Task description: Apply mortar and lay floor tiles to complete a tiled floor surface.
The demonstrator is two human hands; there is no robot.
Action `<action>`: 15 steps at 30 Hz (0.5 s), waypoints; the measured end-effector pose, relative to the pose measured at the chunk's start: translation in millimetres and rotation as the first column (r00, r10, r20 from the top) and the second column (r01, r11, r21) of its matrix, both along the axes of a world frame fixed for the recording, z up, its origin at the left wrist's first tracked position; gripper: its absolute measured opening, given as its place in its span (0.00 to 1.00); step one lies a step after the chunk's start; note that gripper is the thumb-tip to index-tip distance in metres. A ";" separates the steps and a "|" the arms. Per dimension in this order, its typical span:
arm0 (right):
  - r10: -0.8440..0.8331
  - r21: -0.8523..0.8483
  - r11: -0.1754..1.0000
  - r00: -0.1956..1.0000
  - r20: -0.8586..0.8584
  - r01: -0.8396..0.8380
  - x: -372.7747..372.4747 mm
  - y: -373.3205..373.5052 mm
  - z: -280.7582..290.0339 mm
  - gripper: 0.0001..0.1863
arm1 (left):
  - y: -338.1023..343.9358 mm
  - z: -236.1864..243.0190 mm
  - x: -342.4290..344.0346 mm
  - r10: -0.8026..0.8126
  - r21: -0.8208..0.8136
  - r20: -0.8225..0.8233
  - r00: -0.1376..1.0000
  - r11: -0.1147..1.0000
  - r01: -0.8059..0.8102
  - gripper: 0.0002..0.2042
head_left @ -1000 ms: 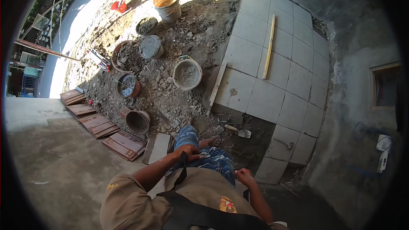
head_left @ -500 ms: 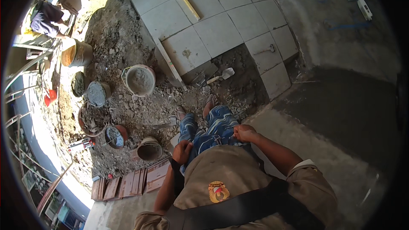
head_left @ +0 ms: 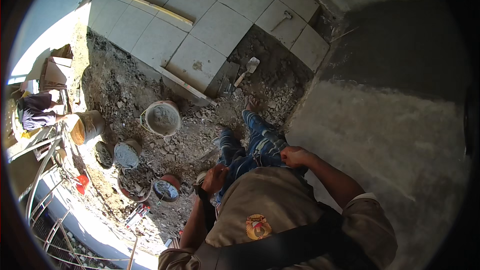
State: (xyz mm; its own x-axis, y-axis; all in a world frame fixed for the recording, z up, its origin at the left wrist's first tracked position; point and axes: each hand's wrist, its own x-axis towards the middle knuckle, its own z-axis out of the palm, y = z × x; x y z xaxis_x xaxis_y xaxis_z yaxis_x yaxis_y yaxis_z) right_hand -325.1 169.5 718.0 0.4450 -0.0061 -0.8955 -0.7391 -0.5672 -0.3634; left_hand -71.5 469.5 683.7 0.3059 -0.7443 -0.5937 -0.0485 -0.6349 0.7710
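Both my hands are closed on the blue wavy-patterned trousers [head_left: 262, 140] that I wear. My left hand [head_left: 215, 179] grips the cloth at the left thigh, and my right hand [head_left: 296, 156] bunches it at the right hip. Neither hand carries a tool. Ahead of my feet, a trowel [head_left: 252, 65] with a pale handle lies on dark wet mortar [head_left: 272, 52]. Beside it is another flat tool, too dim to name. A hammer [head_left: 282, 20] rests on the laid floor tiles [head_left: 220, 27].
A yellow straightedge [head_left: 157, 9] and a pale batten [head_left: 187, 86] lie on and along the tiles. To my left, a bucket of grey mix [head_left: 163, 118] and several other buckets stand on rubble. A co-worker [head_left: 36, 111] is at the far left by a large bucket [head_left: 87, 126].
My view has turned left, so the tiles and buckets sit rotated in the picture. My feet have shifted on the rubble. Both hands keep hold of the trousers.
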 end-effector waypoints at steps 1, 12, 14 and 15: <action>-0.044 0.076 0.996 0.999 -0.002 0.044 -2.6 0.7 6.2 0.08 | -0.7 2.7 3.5 -0.087 0.000 0.017 0.996 0.996 0.087 0.16; -0.047 0.476 0.879 0.993 0.108 -0.010 -18.6 -42.0 32.2 0.06 | 22.0 22.0 -23.2 -0.110 -0.072 -0.256 0.960 0.993 0.095 0.18; 0.113 0.511 0.857 0.992 -0.065 -0.064 -15.6 -55.0 17.3 0.05 | 25.8 14.6 -36.7 -0.078 0.005 -0.490 0.868 0.996 0.092 0.19; 0.150 0.542 0.828 0.988 0.028 -0.141 -12.3 -61.3 6.0 0.08 | 24.2 2.1 -40.7 -0.126 -0.039 -0.530 0.839 0.992 0.124 0.19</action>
State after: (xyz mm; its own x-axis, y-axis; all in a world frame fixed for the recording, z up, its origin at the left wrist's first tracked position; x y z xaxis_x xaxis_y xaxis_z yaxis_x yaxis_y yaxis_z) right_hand -337.4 108.2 724.0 0.3885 0.5451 -0.7430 -0.6715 -0.3847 -0.6334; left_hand -112.1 493.7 685.8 -0.1502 -0.7569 -0.6361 0.2894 -0.6488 0.7037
